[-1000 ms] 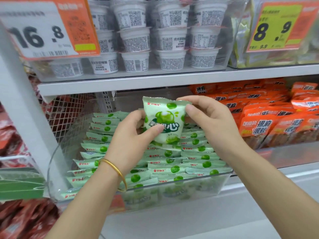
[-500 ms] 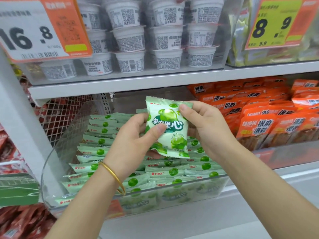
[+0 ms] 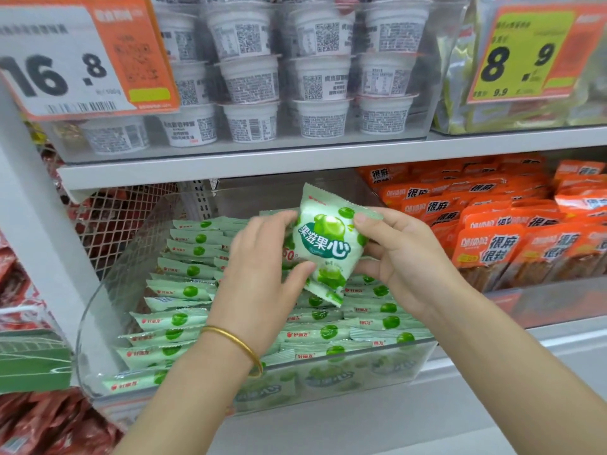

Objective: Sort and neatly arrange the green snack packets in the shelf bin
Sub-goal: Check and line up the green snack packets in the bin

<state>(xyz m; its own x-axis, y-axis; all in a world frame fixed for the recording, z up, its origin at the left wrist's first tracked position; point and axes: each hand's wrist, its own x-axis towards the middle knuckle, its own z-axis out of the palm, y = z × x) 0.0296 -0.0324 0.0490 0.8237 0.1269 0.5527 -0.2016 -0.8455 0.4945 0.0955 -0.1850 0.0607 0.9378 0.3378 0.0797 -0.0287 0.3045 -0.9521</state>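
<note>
Both my grips, left hand (image 3: 259, 284) and right hand (image 3: 404, 257), pinch one green packet (image 3: 328, 244); it seems light, puffy, slick, best held by its edges.

The lower shelf (image 3: 542, 339), a pale grey board, carries a clear plastic bin (image 3: 417, 362) at its middle. The bin is filled with green snack packets (image 3: 184, 292) lying in overlapping rows. Just beside it at three o'clock stands a second clear bin (image 3: 558, 300), packed with orange packets (image 3: 486, 247). At twelve o'clock the upper shelf (image 3: 295, 164) bears a clear tub of stacked white cups (image 3: 251, 121). At two o'clock on that same board are yellow-green bags (image 3: 456, 93) behind a clear wall.
</note>
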